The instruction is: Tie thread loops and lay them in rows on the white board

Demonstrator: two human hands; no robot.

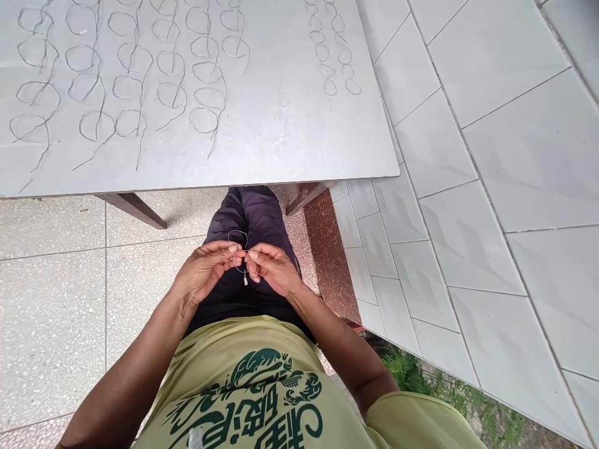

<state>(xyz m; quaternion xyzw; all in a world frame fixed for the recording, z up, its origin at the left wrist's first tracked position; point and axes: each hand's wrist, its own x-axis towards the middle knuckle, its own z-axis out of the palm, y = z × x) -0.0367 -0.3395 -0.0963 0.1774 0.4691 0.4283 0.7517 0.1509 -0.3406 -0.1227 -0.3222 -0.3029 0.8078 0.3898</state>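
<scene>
Over my lap, a thin wire loop (pixel 238 231) with a small pale tag or piece (pixel 246 280) hanging at its lower end is pinched between my two hands. My left hand (pixel 208 265) is closed, thumb and index finger pressed together on the wire. Close beside it, almost touching, my right hand (pixel 274 268) is closed in a pinch on the same wire. The fingertips hide the part of the wire between them. Beyond my hands, rows of similar thin wire loops (pixel 204 120) with loose tails lie on the white table (pixel 276 153).
Two more columns of small loops (pixel 345 56) lie toward the table's right side. Wooden table legs (pixel 133 209) stand below the front edge. A white tiled wall (pixel 449 237) rises on the right, and speckled floor (pixel 53 312) spreads to the left.
</scene>
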